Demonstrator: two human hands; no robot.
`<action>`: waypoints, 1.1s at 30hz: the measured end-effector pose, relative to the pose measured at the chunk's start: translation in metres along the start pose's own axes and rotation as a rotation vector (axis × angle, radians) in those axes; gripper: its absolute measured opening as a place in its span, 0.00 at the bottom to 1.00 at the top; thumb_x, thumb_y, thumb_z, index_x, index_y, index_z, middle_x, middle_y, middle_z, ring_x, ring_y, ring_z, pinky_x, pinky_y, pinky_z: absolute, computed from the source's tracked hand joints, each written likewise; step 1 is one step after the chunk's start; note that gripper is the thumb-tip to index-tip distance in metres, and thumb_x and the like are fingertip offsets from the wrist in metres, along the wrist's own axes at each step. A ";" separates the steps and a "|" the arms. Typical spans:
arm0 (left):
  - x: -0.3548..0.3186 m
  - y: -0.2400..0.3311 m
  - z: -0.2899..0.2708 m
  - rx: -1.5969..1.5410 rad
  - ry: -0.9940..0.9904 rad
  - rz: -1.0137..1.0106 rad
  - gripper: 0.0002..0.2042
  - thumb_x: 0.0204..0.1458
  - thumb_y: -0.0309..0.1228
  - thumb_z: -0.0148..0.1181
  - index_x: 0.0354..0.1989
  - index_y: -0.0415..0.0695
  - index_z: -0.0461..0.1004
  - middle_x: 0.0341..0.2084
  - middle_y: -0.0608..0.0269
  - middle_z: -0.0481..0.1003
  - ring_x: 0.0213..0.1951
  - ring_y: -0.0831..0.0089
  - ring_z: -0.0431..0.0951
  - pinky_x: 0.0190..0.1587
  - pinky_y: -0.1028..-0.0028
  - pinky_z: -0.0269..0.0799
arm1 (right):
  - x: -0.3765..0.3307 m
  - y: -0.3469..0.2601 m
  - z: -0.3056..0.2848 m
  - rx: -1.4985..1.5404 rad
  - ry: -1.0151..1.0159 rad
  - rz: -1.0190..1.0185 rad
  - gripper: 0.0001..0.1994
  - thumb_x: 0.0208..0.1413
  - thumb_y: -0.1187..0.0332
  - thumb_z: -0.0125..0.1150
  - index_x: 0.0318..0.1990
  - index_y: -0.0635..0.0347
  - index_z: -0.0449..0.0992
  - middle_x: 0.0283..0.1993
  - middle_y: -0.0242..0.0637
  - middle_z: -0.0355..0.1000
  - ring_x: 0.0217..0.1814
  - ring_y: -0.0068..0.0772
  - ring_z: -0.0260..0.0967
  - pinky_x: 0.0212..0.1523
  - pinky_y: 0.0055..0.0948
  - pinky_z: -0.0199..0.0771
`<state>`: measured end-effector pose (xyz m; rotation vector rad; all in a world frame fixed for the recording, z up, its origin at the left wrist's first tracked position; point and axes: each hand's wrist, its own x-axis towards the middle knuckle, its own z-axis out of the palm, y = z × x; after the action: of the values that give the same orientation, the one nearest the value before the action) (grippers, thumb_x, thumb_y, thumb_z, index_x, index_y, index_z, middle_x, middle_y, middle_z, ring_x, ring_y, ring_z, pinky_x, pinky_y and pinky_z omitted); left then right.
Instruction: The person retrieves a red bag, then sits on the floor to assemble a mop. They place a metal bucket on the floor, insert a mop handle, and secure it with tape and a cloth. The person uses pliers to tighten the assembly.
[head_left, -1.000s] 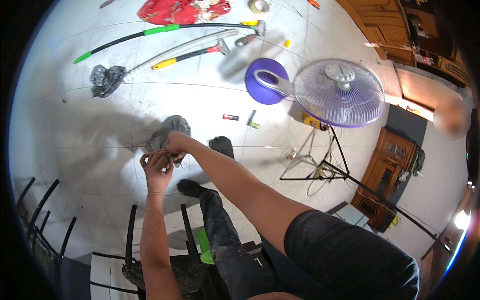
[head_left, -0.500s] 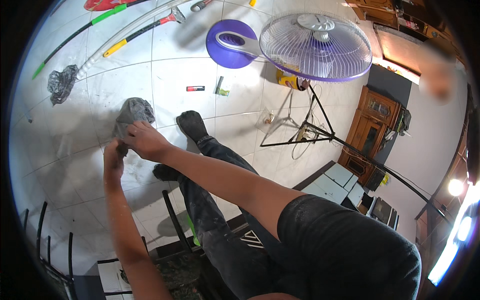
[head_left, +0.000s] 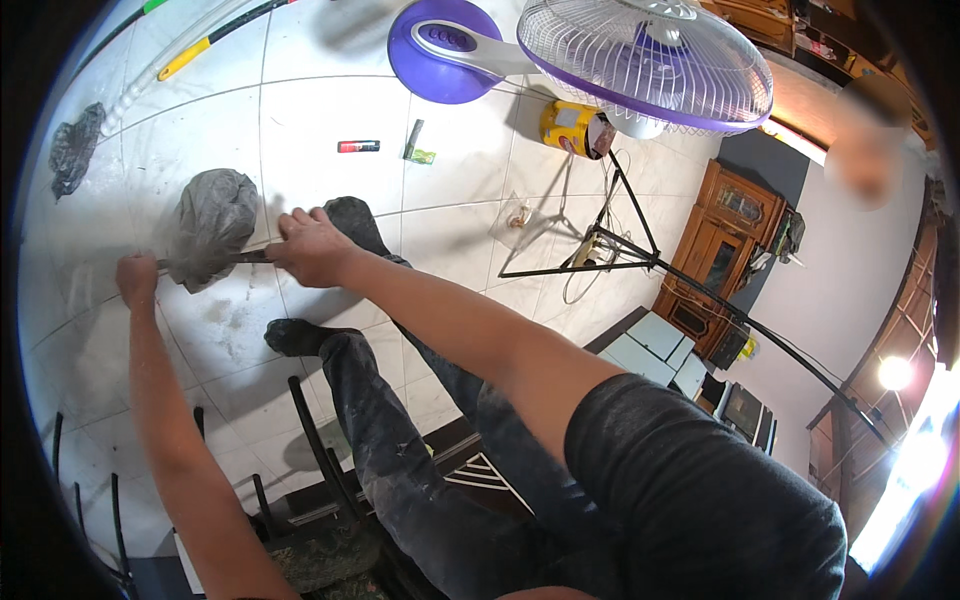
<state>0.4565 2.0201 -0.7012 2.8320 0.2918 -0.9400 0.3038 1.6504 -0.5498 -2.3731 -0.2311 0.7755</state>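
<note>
Left hand (head_left: 137,278): fist closed round the left end of a dark strip (head_left: 250,257). Right hand (head_left: 312,248): curled, pinching the strip's right end. Grey plastic bag (head_left: 213,215): between both hands, bulging beyond the strip; contact with the floor (head_left: 450,235) unclear. Red-and-black tube (head_left: 358,146): farther off, near a white tile's (head_left: 310,112) right edge.

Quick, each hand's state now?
Left hand: closed, holding dark strip by the grey bag.
Right hand: closed, holding dark strip on the bag's other side.

No readable text, labels or numbers.
</note>
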 end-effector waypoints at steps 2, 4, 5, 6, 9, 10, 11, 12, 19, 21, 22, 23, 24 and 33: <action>-0.006 -0.007 0.015 -0.064 0.037 -0.057 0.27 0.53 0.47 0.61 0.47 0.30 0.83 0.43 0.30 0.81 0.51 0.38 0.82 0.55 0.53 0.74 | -0.004 0.009 0.013 0.136 -0.102 0.117 0.11 0.64 0.61 0.61 0.49 0.48 0.83 0.55 0.51 0.70 0.64 0.54 0.69 0.67 0.59 0.66; -0.030 -0.005 0.034 -0.340 0.037 -0.162 0.32 0.55 0.51 0.63 0.53 0.28 0.79 0.50 0.30 0.79 0.56 0.40 0.80 0.59 0.54 0.72 | -0.033 0.025 0.014 0.388 -0.040 0.135 0.21 0.63 0.63 0.61 0.64 0.48 0.74 0.61 0.54 0.68 0.65 0.60 0.69 0.65 0.47 0.72; -0.045 0.011 0.035 -0.595 0.033 -0.231 0.36 0.56 0.53 0.64 0.58 0.27 0.76 0.54 0.30 0.77 0.58 0.41 0.78 0.61 0.54 0.71 | -0.055 0.037 0.018 0.419 0.060 0.152 0.27 0.63 0.63 0.62 0.69 0.49 0.67 0.65 0.55 0.66 0.68 0.62 0.67 0.67 0.48 0.70; -0.059 0.017 0.038 -0.720 0.038 -0.286 0.39 0.57 0.55 0.63 0.62 0.26 0.71 0.59 0.30 0.74 0.61 0.41 0.76 0.63 0.55 0.69 | -0.079 0.050 0.024 0.449 0.163 0.166 0.33 0.63 0.62 0.62 0.75 0.50 0.61 0.69 0.56 0.64 0.71 0.64 0.64 0.69 0.49 0.69; -0.141 0.010 0.037 -0.744 0.140 -0.383 0.47 0.61 0.59 0.61 0.72 0.26 0.57 0.69 0.31 0.64 0.67 0.42 0.68 0.68 0.56 0.65 | -0.162 0.092 -0.004 0.380 0.263 0.442 0.43 0.61 0.57 0.65 0.80 0.56 0.50 0.74 0.62 0.59 0.75 0.64 0.59 0.73 0.51 0.65; -0.178 0.023 0.032 -0.654 0.176 -0.331 0.47 0.62 0.59 0.60 0.73 0.27 0.54 0.70 0.31 0.62 0.68 0.41 0.67 0.69 0.56 0.65 | -0.198 0.124 -0.005 0.317 0.297 0.610 0.45 0.60 0.55 0.66 0.80 0.58 0.49 0.74 0.63 0.59 0.76 0.64 0.59 0.73 0.51 0.65; -0.202 0.021 0.040 -0.585 0.190 -0.269 0.45 0.63 0.58 0.59 0.72 0.27 0.56 0.68 0.31 0.63 0.68 0.42 0.67 0.68 0.56 0.65 | -0.238 0.163 -0.001 0.151 0.328 0.733 0.46 0.60 0.53 0.67 0.79 0.60 0.49 0.75 0.62 0.59 0.76 0.63 0.59 0.73 0.51 0.65; -0.220 0.016 0.053 -0.515 0.214 -0.208 0.43 0.64 0.58 0.58 0.71 0.28 0.58 0.66 0.31 0.65 0.68 0.43 0.68 0.68 0.56 0.65 | -0.268 0.200 -0.005 -0.011 0.352 0.849 0.47 0.60 0.52 0.67 0.79 0.61 0.48 0.75 0.62 0.59 0.77 0.62 0.58 0.73 0.51 0.64; -0.340 0.037 0.083 -0.860 -0.160 -0.254 0.34 0.68 0.53 0.57 0.66 0.33 0.64 0.62 0.43 0.69 0.64 0.54 0.73 0.63 0.60 0.74 | -0.325 0.408 -0.146 -0.170 0.428 1.033 0.45 0.56 0.48 0.71 0.74 0.63 0.57 0.71 0.57 0.64 0.72 0.59 0.66 0.69 0.54 0.70; -0.344 0.051 0.104 -0.830 -0.225 -0.157 0.32 0.68 0.52 0.57 0.66 0.35 0.65 0.61 0.46 0.70 0.62 0.56 0.75 0.60 0.61 0.77 | -0.310 0.447 -0.160 -0.310 0.520 1.006 0.42 0.55 0.48 0.71 0.71 0.63 0.60 0.68 0.56 0.66 0.70 0.58 0.67 0.67 0.55 0.70; -0.346 0.062 0.117 -0.813 -0.261 -0.114 0.31 0.68 0.52 0.57 0.65 0.36 0.65 0.61 0.48 0.70 0.61 0.57 0.76 0.59 0.61 0.78 | -0.302 0.463 -0.164 -0.350 0.520 1.144 0.40 0.55 0.48 0.70 0.69 0.63 0.62 0.67 0.56 0.67 0.69 0.58 0.68 0.67 0.55 0.70; -0.347 0.075 0.130 -0.821 -0.279 -0.161 0.31 0.69 0.52 0.56 0.66 0.36 0.65 0.61 0.49 0.71 0.59 0.57 0.77 0.59 0.61 0.78 | -0.295 0.475 -0.168 -0.311 0.584 1.154 0.39 0.55 0.49 0.70 0.68 0.63 0.63 0.66 0.56 0.68 0.68 0.58 0.69 0.66 0.56 0.70; -0.350 0.092 0.141 -0.831 -0.298 -0.209 0.31 0.69 0.52 0.55 0.66 0.36 0.65 0.60 0.50 0.71 0.57 0.56 0.79 0.59 0.62 0.78 | -0.287 0.483 -0.173 -0.271 0.645 1.166 0.38 0.55 0.50 0.70 0.67 0.63 0.64 0.65 0.55 0.68 0.68 0.58 0.69 0.66 0.57 0.70; -0.419 0.276 0.198 -0.998 -0.514 -0.170 0.28 0.70 0.51 0.55 0.67 0.43 0.66 0.58 0.57 0.74 0.53 0.62 0.82 0.54 0.65 0.74 | -0.289 0.444 -0.140 -0.430 0.714 0.878 0.09 0.61 0.67 0.60 0.45 0.60 0.75 0.34 0.50 0.80 0.41 0.54 0.81 0.43 0.55 0.79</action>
<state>0.0761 1.6556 -0.5848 1.6338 0.6956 -1.0933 0.1396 1.1301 -0.5961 -2.9770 1.0940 0.1615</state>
